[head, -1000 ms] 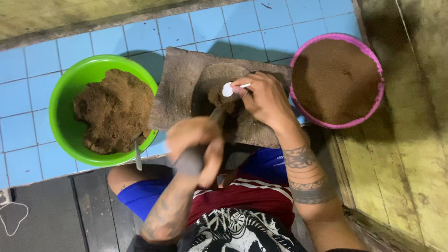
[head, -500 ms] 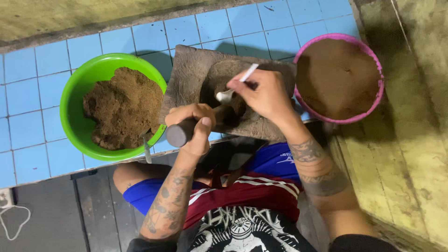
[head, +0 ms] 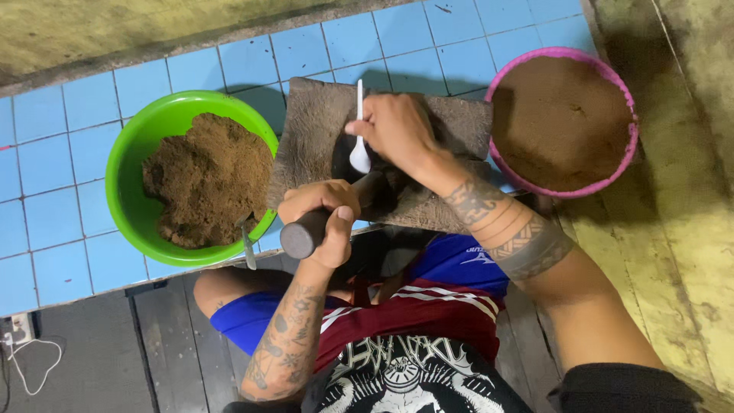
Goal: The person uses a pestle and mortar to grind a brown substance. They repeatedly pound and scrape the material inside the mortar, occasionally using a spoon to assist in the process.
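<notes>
The left hand (head: 325, 210) is closed in a full fist around the dark cylindrical handle of a tool (head: 306, 233), whose round butt end points toward the camera; the far end of the tool runs under the other hand and cannot be made out. The right hand (head: 394, 126) has its fingers curled and pinched on a white plastic spoon (head: 360, 134), held upright with its bowl pointing near and its stem pointing far. Both hands work over a flat, rough, grey-brown stone slab (head: 313, 130) that lies on the blue-tiled ledge (head: 69, 160), between two bowls. The spoon's bowl sits over a dark patch in the middle of the slab; whether it touches is not clear. To the left, just beside the slab, stands a bright green round plastic bowl (head: 126, 164) heaped with coarse brown crumbly material (head: 206, 180), with a metal utensil (head: 248, 248) leaning on its near rim. To the right stands a pink round plastic bowl (head: 623, 157) filled level with finer, smoother brown powder (head: 562, 118).
</notes>
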